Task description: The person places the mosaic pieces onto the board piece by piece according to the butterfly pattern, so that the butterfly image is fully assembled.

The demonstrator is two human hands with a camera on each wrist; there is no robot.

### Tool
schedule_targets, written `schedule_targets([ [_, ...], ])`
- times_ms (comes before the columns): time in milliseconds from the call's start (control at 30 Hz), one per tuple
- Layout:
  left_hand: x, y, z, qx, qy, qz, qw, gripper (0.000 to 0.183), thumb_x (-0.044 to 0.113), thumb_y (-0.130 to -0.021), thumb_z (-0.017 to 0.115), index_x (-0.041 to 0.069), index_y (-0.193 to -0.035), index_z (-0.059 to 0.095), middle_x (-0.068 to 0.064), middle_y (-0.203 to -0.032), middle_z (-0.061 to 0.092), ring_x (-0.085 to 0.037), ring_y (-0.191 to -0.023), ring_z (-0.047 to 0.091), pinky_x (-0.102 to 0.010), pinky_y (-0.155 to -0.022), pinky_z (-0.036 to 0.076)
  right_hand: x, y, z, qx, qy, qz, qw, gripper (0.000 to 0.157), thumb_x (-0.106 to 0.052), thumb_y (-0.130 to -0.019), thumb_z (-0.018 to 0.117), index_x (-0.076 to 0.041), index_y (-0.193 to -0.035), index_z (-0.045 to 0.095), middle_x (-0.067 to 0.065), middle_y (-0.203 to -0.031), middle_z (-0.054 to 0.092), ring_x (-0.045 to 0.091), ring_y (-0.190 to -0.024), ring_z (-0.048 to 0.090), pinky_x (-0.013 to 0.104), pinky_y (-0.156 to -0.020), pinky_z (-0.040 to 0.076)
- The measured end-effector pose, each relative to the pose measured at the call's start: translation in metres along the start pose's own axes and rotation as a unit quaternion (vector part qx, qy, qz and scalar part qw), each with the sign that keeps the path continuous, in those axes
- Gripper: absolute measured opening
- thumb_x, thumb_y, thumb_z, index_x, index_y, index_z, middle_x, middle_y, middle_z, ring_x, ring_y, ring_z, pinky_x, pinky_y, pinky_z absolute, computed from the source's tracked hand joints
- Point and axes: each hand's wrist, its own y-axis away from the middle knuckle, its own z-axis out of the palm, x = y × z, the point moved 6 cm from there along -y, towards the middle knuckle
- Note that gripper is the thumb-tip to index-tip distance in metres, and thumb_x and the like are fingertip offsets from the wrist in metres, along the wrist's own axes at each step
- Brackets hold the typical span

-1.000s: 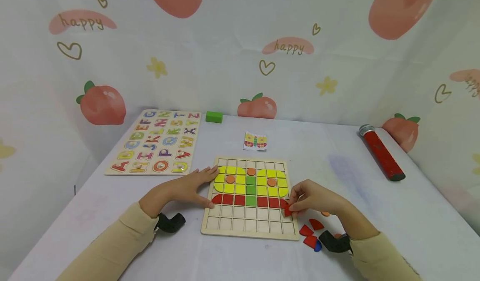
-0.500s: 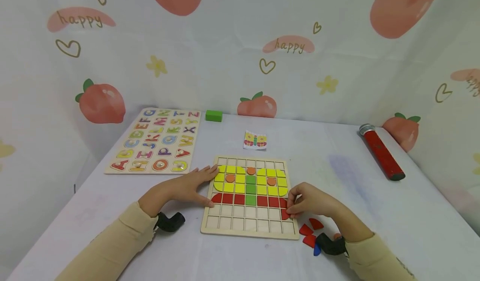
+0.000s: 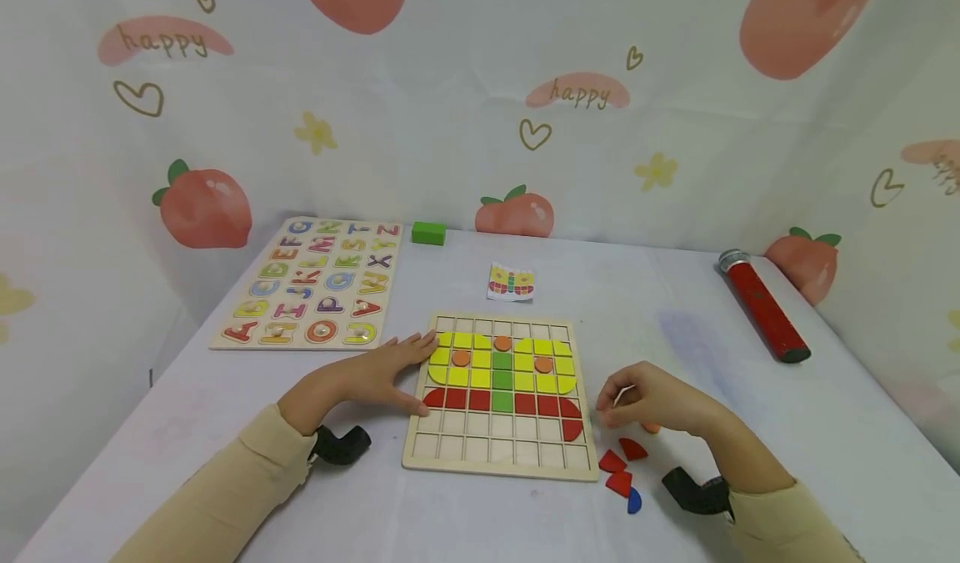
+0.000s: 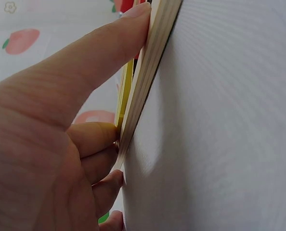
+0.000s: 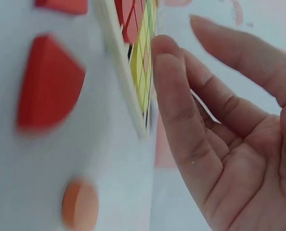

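A wooden grid board [image 3: 501, 454] lies on the table, with yellow, red, green and orange pieces forming a butterfly-like pattern. My left hand [image 3: 371, 377] rests on the board's left edge, its thumb and fingers spread, as the left wrist view [image 4: 42, 130] also shows. Just right of the board is my right hand [image 3: 652, 398], fingers loosely bent and nothing between them; in the right wrist view a gap shows between thumb and forefinger. A red quarter-circle piece [image 3: 572, 430] sits in a cell at the board's right side, below another red rounded piece [image 3: 570, 408].
Loose red pieces [image 3: 619, 485], a blue piece [image 3: 634, 500] and an orange disc [image 5: 80, 204] lie right of the board. A small pattern card [image 3: 511, 283] is behind it. Farther out are an alphabet puzzle [image 3: 307, 284], a green block [image 3: 428, 233] and a red microphone [image 3: 763, 309].
My right hand has set the red quarter-circle piece into the board's right side, let go of it, and moved off to the right. The left hand has stayed in place.
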Motion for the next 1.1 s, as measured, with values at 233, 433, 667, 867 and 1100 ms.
schedule_targets([
  [233,0.0,0.0,-0.002,0.001,0.0,-0.003,1.0,0.102,0.055,-0.072,0.071,0.016,-0.15,0.019,0.001,-0.158,0.01,-0.023,-0.146,0.006,-0.046,-0.119,0.005,0.028,0.032,-0.011,0.003,-0.041,0.002,0.999,0.03,-0.016,-0.083,0.069,0.004,-0.104,0.063,0.008,-0.089,0.064,0.013,-0.073,0.058,0.021,-0.066,0.052],
  [433,0.0,0.001,-0.002,0.0,0.0,0.001,1.0,0.102,0.055,-0.073,0.072,0.015,-0.15,0.018,0.001,-0.158,0.009,-0.023,-0.146,0.005,-0.045,-0.12,0.005,0.057,0.057,-0.012,-0.001,-0.066,0.018,0.998,0.033,-0.016,-0.083,0.069,0.006,-0.105,0.061,0.008,-0.089,0.062,0.011,-0.071,0.055,0.019,-0.064,0.051],
  [667,0.0,0.001,-0.001,-0.001,0.006,0.006,1.0,0.104,0.055,-0.072,0.072,0.014,-0.15,0.018,-0.001,-0.158,0.01,-0.025,-0.146,0.006,-0.047,-0.119,0.005,0.076,0.069,-0.001,-0.022,-0.083,0.006,0.996,0.035,-0.018,-0.082,0.071,0.005,-0.105,0.061,0.006,-0.087,0.057,0.008,-0.071,0.053,0.019,-0.064,0.048],
  [867,0.0,0.001,0.0,0.002,0.004,0.006,1.0,0.102,0.055,-0.072,0.072,0.015,-0.15,0.019,0.0,-0.158,0.01,-0.024,-0.146,0.006,-0.046,-0.119,0.005,0.077,0.069,0.002,-0.025,-0.063,-0.011,0.998,0.03,-0.02,-0.081,0.071,0.002,-0.098,0.06,0.004,-0.084,0.056,0.008,-0.07,0.052,0.018,-0.061,0.046],
  [1100,0.0,0.001,0.0,0.002,0.003,0.003,1.0,0.102,0.055,-0.072,0.071,0.015,-0.15,0.019,0.0,-0.158,0.01,-0.024,-0.146,0.006,-0.045,-0.12,0.005,0.076,0.069,0.003,-0.027,-0.057,0.002,0.998,0.032,-0.025,-0.08,0.072,0.001,-0.094,0.059,0.005,-0.082,0.056,0.01,-0.068,0.051,0.019,-0.058,0.044],
])
